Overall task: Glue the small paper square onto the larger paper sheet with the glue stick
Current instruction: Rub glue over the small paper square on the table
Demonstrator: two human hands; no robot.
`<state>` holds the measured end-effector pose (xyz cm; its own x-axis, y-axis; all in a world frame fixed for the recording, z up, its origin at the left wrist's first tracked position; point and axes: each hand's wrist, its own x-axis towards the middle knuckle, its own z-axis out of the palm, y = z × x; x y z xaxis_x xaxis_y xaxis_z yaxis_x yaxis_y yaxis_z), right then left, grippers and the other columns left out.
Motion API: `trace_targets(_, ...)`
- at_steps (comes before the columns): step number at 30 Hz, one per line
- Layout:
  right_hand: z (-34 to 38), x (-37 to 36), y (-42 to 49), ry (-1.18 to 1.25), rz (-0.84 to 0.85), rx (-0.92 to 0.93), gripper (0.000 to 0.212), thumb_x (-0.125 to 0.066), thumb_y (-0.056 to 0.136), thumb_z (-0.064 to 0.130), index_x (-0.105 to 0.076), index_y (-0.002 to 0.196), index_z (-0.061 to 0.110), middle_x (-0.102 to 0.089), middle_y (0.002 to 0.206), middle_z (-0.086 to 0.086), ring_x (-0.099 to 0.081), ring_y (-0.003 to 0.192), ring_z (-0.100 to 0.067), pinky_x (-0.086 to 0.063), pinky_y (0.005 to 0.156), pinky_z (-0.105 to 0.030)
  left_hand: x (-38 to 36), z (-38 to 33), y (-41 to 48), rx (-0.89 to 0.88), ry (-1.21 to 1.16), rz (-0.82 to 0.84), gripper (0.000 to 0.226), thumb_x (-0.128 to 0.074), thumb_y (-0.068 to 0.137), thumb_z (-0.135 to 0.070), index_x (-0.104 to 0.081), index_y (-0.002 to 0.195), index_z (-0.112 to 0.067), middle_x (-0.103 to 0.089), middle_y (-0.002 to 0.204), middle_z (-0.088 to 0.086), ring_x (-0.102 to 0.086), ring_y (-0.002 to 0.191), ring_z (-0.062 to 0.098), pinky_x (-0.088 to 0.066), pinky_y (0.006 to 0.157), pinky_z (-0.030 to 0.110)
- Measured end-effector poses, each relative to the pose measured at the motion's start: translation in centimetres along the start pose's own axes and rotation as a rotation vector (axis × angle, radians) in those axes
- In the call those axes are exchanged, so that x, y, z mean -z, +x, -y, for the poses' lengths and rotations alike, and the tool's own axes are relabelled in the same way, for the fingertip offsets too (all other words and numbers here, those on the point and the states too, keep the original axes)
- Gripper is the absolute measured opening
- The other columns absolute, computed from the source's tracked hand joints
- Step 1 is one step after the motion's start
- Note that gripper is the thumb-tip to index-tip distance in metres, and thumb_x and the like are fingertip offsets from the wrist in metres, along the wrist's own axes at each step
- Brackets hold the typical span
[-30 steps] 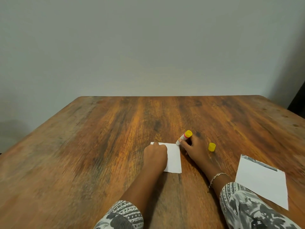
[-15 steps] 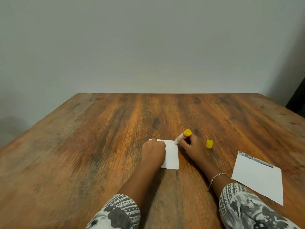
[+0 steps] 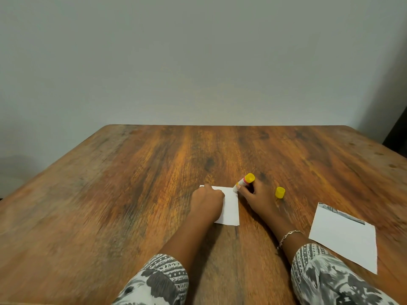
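Worktop (image 3: pixel 132 205): left half bare. Small paper square (image 3: pixel 230 205) centre, left hand (image 3: pixel 207 202) curled pressing it. Right hand (image 3: pixel 256 198) fingers clamped on glue stick (image 3: pixel 244 182), tip at square's far-right corner. Cap (image 3: pixel 280 192) beside. Larger paper sheet (image 3: pixel 344 238) near right edge.

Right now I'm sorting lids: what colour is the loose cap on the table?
Yellow; the cap shows best in the head view.
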<state>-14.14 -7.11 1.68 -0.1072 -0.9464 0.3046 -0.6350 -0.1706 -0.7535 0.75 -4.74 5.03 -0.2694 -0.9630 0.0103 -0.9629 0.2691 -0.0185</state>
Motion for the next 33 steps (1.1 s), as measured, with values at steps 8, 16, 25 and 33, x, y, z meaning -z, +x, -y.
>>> trace_targets(8,0.2,0.2,-0.3,0.031,0.000,0.009,0.012,-0.058,0.086,0.019,-0.060,0.087,0.007,-0.062,0.084,-0.005,-0.053,0.069,-0.011,-0.041,0.061,-0.024,0.0,0.0,0.1,-0.002,0.006,0.005,0.038,-0.051,0.092,-0.024,-0.049,0.130,-0.020,-0.051,0.127,0.013,-0.052,0.112,0.027,-0.047,0.088,0.033)
trace_targets(16,0.3,0.2,-0.3,-0.022,0.020,0.026,0.012,-0.058,0.087,0.019,-0.060,0.092,0.009,-0.057,0.084,0.001,-0.053,0.075,-0.014,-0.040,0.063,-0.019,-0.2,0.0,0.1,-0.002,-0.012,-0.002,0.037,-0.048,0.093,-0.022,-0.049,0.130,-0.021,-0.049,0.129,0.013,-0.050,0.114,0.027,-0.045,0.088,0.033)
trace_targets(25,0.3,0.5,-1.0,0.014,0.029,0.043,0.012,-0.060,0.084,0.018,-0.061,0.087,0.006,-0.063,0.082,-0.005,-0.054,0.071,-0.015,-0.038,0.059,-0.022,-0.3,0.1,0.0,0.009,-0.036,-0.010,0.034,-0.047,0.094,-0.020,-0.051,0.128,-0.022,-0.049,0.128,0.013,-0.051,0.112,0.029,-0.045,0.087,0.034)
trace_targets(33,0.3,1.0,-1.9,0.048,0.073,0.063,0.010,-0.060,0.085,0.020,-0.061,0.089,0.011,-0.065,0.086,-0.002,-0.057,0.075,-0.012,-0.043,0.063,-0.024,-0.4,0.1,0.2,0.015,-0.037,-0.005,0.036,-0.049,0.093,-0.023,-0.050,0.129,-0.022,-0.048,0.129,0.012,-0.050,0.113,0.027,-0.046,0.088,0.033)
